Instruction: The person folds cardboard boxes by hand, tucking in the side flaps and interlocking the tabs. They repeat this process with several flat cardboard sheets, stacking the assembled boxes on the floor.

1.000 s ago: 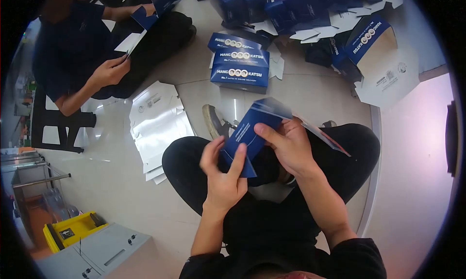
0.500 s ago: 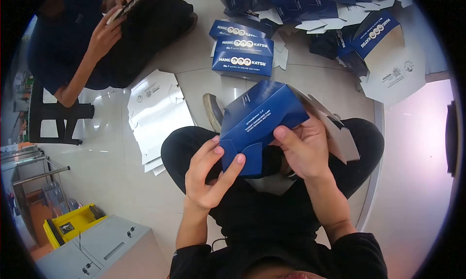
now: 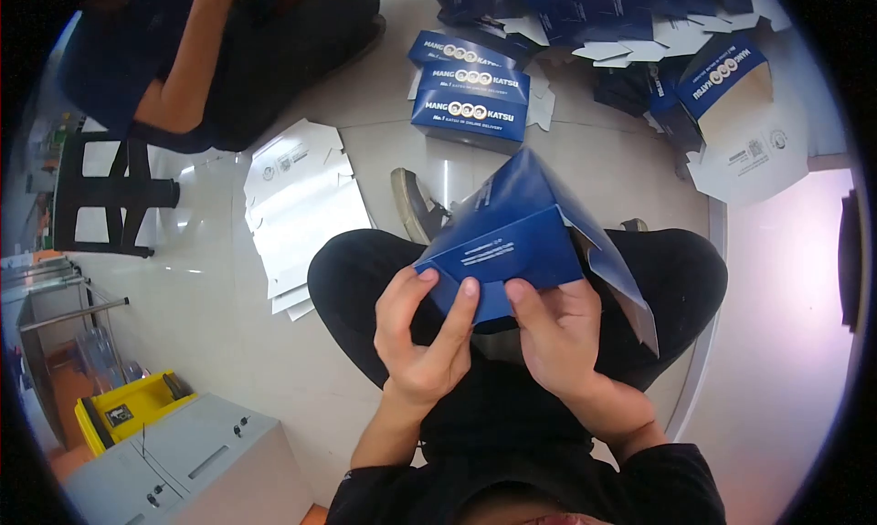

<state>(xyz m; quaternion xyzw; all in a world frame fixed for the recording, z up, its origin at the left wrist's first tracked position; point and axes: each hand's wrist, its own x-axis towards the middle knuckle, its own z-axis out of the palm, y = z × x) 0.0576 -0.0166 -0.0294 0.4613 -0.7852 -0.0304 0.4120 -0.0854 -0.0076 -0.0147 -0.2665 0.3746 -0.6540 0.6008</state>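
Note:
A partly folded blue cardboard box is held above my crossed legs, with small white print on the panel facing me. My left hand grips its near left corner, fingers on the blue flap. On the near right edge, my right hand pinches the panel, thumb on the outside and other fingers behind. An open flap sticks out on the box's right side. The inside of the box is mostly hidden from me.
Three folded boxes stand in a row ahead on the tiled floor. Flat white cardboard sheets lie to the left. More blue boxes and an open one are at the back right. Another person sits at upper left, near a black stool.
The box has turned and tilted in my hands. My left hand has moved right and my right hand has come lower, bringing them closer together. The other person's arm has shifted up.

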